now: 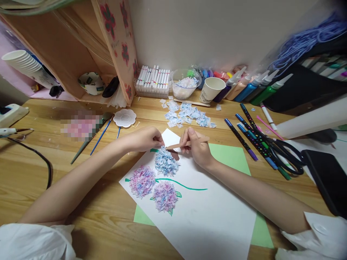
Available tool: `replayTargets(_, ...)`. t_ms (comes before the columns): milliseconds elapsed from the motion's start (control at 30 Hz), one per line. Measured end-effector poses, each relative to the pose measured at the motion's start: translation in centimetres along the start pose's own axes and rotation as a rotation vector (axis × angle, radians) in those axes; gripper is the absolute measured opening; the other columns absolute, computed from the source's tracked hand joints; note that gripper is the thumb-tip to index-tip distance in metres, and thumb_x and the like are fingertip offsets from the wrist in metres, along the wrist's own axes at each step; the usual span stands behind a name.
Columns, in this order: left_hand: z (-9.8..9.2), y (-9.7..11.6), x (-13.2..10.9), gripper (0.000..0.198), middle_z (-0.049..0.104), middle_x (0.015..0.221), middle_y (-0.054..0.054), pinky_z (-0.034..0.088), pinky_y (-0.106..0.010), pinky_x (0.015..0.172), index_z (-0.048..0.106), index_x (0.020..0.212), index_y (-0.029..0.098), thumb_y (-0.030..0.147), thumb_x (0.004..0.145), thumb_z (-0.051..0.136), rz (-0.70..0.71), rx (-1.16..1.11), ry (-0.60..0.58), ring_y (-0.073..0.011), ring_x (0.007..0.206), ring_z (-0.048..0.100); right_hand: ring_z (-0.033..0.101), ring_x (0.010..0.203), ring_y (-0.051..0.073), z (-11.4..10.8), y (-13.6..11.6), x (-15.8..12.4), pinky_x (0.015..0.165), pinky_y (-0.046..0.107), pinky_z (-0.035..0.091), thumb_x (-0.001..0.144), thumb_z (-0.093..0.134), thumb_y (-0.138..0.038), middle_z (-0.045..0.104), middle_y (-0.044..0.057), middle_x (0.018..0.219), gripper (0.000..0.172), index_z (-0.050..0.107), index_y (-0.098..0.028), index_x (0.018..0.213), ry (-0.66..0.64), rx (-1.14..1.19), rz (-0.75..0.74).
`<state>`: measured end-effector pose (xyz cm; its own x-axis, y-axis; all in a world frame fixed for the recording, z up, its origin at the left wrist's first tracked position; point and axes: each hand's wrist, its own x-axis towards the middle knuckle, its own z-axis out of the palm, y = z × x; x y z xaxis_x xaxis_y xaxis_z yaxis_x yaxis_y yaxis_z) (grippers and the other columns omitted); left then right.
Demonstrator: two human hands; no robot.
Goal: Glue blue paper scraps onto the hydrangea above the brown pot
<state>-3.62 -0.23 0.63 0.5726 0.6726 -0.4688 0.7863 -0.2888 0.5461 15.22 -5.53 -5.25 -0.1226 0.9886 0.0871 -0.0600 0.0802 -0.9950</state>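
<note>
A white sheet of paper point(211, 216) lies at an angle over green paper point(230, 155). On it are a blue paper-scrap flower point(166, 162) and two pink-purple ones, the left flower point(142, 181) and the lower flower point(165, 196), with drawn green stems and leaves. My right hand point(196, 146) grips a flat wooden stick point(202, 139) like a pen, its tip at the top of the blue flower. Beside that tip, my left hand point(149, 139) has its fingers pinched together at the flower's upper edge. Whatever is between them is too small to make out.
Blue paper scraps point(189, 113) lie behind the sheet, near a plastic tub point(185, 85) and a paper cup point(213, 88). To the right are pens point(241, 139), black scissors point(284, 155) and a phone point(325, 180). Brushes point(101, 135) and a flower-shaped dish point(124, 118) sit left.
</note>
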Motion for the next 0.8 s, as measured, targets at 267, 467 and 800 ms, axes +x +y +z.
replayTargets(267, 0.1, -0.2, -0.1, 0.02, 0.071, 0.072, -0.003, 0.037, -0.023, 0.055, 0.074, 0.079, 0.017, 0.023, 0.071, 0.057, 0.011, -0.07, 0.027, -0.0158, 0.064, 0.059, 0.042, 0.041, 0.009, 0.0, 0.1, 0.0, 0.044, 0.023, 0.034, 0.089, 0.038, -0.061, 0.05, -0.002, 0.043, 0.054, 0.052, -0.019, 0.058, -0.017, -0.013, 0.023)
replayTargets(467, 0.2, -0.4, 0.2, 0.018, 0.072, 0.075, -0.003, 0.038, -0.023, 0.057, 0.073, 0.079, 0.017, 0.019, 0.073, 0.055, 0.028, -0.058, 0.02, -0.016, 0.065, 0.061, 0.041, 0.04, 0.008, 0.2, 0.2, 0.1, 0.042, 0.022, 0.032, 0.089, 0.037, -0.061, 0.049, -0.003, 0.044, 0.055, 0.05, -0.019, 0.057, -0.05, 0.005, 0.039)
replayTargets(800, 4.5, -2.0, -7.1, 0.019, 0.065, 0.09, -0.009, 0.045, -0.031, 0.069, 0.057, 0.093, 0.017, 0.026, 0.078, 0.05, -0.173, -0.034, 0.368, -0.0223, 0.081, 0.06, 0.036, 0.037, 0.007, -0.6, 0.1, 1.2, 0.037, 0.021, 0.027, 0.088, 0.042, -0.058, 0.041, -0.005, 0.043, 0.052, 0.048, -0.019, 0.054, 0.199, 0.145, -0.009)
